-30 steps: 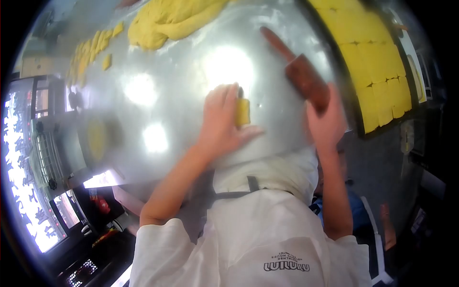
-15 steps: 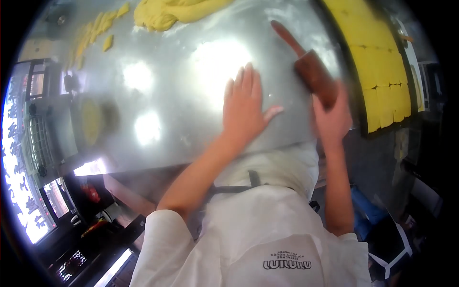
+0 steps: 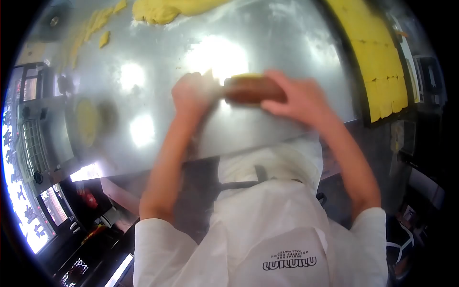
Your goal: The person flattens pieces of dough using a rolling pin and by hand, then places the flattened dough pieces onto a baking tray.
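A brown wooden rolling pin (image 3: 251, 90) lies crosswise over the middle of the metal work table (image 3: 201, 138). Its right end is in the grip of my right hand (image 3: 299, 98), thumb on the near side and fingers on the far side. My left hand (image 3: 192, 93), smeared by motion, is closed at the pin's left end and covers the handle there. Along the far side of the roller shows a thin yellow edge (image 3: 246, 75), mostly hidden by the pin; I cannot make out its full shape.
A large lump of yellow dough (image 3: 165, 10) lies at the table's far edge, with smaller dough pieces (image 3: 98, 24) left of it. To the right, a dark-edged tray (image 3: 363, 95) holds rows of flat yellow pieces (image 3: 382, 62). A blurred yellow round (image 3: 87, 123) appears at left.
The rolling pin has swung from slanting at the right to level in the middle, carried by my right hand. My left hand, flat on the table before, has moved left and closed on the pin.
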### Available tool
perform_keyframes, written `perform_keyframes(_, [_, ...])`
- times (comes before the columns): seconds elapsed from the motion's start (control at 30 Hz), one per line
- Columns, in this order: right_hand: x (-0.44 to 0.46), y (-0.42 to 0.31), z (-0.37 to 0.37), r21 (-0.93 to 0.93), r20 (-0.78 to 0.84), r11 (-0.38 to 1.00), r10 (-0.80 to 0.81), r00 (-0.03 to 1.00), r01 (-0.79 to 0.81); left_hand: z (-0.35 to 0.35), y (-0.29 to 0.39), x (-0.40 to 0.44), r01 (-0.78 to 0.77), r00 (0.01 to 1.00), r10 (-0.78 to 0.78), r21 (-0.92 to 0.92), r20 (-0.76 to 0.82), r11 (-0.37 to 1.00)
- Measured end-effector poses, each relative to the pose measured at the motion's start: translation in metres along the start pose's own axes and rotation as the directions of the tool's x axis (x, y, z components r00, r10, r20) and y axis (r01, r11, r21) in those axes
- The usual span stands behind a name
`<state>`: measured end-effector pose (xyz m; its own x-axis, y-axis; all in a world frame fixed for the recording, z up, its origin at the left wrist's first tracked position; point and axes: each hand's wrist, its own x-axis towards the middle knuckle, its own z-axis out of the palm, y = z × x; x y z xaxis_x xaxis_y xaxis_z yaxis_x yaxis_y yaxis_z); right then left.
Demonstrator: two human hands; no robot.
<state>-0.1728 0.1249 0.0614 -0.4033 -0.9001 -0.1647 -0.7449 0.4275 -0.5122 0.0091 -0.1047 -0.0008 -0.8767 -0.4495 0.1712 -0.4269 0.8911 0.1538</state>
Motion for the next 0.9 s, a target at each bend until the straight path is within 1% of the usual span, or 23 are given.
perform_keyframes(0.1, [0.048, 0.017, 0.002, -0.052, -0.172, 0.998, 0.014, 0.985, -0.024, -0.021, 0.013, 0.028, 0.204, 0.978, -0.195, -0.131, 0.080, 0.970])
perform_keyframes(0.13, [0.044, 0.015, 0.006, -0.054, -0.175, 0.999, -0.012, 0.985, 0.003, -0.011, 0.004, 0.028, 0.205, 0.977, -0.192, -0.166, 0.094, 0.965])
perform_keyframes(0.2, [0.039, 0.016, 0.004, -0.068, -0.204, 0.996, -0.065, 0.977, 0.052, -0.009, 0.010, 0.010, 0.170, 0.985, -0.171, -0.146, 0.003, 0.975])
perform_keyframes(0.23, [0.024, 0.013, 0.004, -0.093, -0.161, 0.994, -0.080, 0.984, 0.065, -0.008, 0.014, 0.000, 0.152, 0.986, -0.159, -0.138, -0.042, 0.979])
perform_keyframes(0.27, [0.012, 0.013, 0.009, -0.111, -0.198, 0.989, -0.118, 0.973, 0.097, -0.006, 0.017, -0.009, 0.159, 0.986, -0.163, -0.146, -0.017, 0.976])
perform_keyframes(0.3, [0.009, 0.013, 0.013, -0.132, -0.234, 0.982, -0.163, 0.958, 0.135, -0.005, 0.021, -0.016, 0.139, 0.987, -0.149, -0.136, -0.063, 0.981])
perform_keyframes(0.37, [0.033, 0.020, 0.007, -0.082, -0.217, 0.997, -0.030, 0.976, 0.013, 0.000, 0.017, -0.002, 0.170, 0.985, -0.171, -0.072, -0.009, 0.983])
perform_keyframes(0.4, [0.044, 0.021, 0.006, -0.050, -0.199, 0.997, 0.052, 0.979, -0.063, -0.002, 0.012, 0.009, 0.148, 0.989, -0.147, -0.074, 0.018, 0.986])
perform_keyframes(0.43, [0.059, 0.024, 0.001, 0.002, -0.220, 0.995, 0.093, 0.971, -0.095, -0.003, 0.005, 0.025, 0.123, 0.992, -0.122, -0.076, 0.021, 0.989])
perform_keyframes(0.5, [0.062, 0.027, 0.003, 0.013, -0.296, 1.000, 0.024, 0.955, -0.021, -0.002, 0.007, 0.028, 0.148, 0.989, -0.146, -0.063, 0.031, 0.987])
perform_keyframes(0.57, [0.031, 0.025, 0.007, -0.084, -0.235, 0.994, -0.085, 0.968, 0.067, -0.005, 0.017, 0.010, 0.130, 0.992, -0.130, 0.004, -0.004, 0.992])
perform_keyframes(0.6, [0.015, 0.025, 0.013, -0.130, -0.287, 0.982, -0.168, 0.943, 0.135, 0.004, 0.015, -0.009, 0.023, 0.988, -0.030, -0.046, -0.151, 0.999])
perform_keyframes(0.63, [0.006, 0.028, 0.016, -0.121, -0.275, 0.979, -0.190, 0.943, 0.162, -0.003, 0.026, -0.019, 0.080, 0.990, -0.091, -0.102, -0.112, 0.992])
perform_keyframes(0.7, [0.012, 0.022, 0.005, -0.102, -0.211, 0.994, -0.063, 0.975, 0.042, 0.006, 0.025, -0.019, 0.033, 0.994, -0.025, 0.066, -0.106, 0.997])
perform_keyframes(0.73, [0.017, 0.022, 0.003, 0.023, -0.188, 0.999, 0.034, 0.982, -0.030, 0.006, 0.022, -0.010, 0.085, 0.995, -0.085, 0.002, 0.054, 0.996])
perform_keyframes(0.77, [0.034, 0.026, -0.007, 0.130, -0.173, 0.988, 0.104, 0.980, -0.082, -0.010, 0.021, 0.012, 0.151, 0.973, -0.140, -0.047, 0.186, 0.987])
perform_keyframes(0.8, [0.050, 0.031, -0.018, 0.232, -0.152, 0.965, 0.161, 0.975, -0.123, -0.025, 0.022, 0.024, 0.059, 0.983, -0.053, -0.033, 0.173, 0.998])
perform_keyframes(0.83, [0.057, 0.044, -0.016, 0.318, -0.213, 0.942, 0.186, 0.959, -0.112, -0.032, 0.024, 0.031, 0.166, 0.984, -0.147, -0.224, 0.098, 0.960])
perform_keyframes(0.87, [0.061, 0.063, -0.007, 0.401, -0.269, 0.911, 0.218, 0.938, -0.097, -0.037, 0.025, 0.040, 0.243, 0.968, -0.247, -0.414, 0.045, 0.877])
perform_keyframes(0.9, [0.060, 0.073, -0.008, 0.480, -0.320, 0.874, 0.253, 0.913, -0.075, -0.039, 0.025, 0.048, 0.292, 0.936, -0.352, -0.592, 0.014, 0.751])
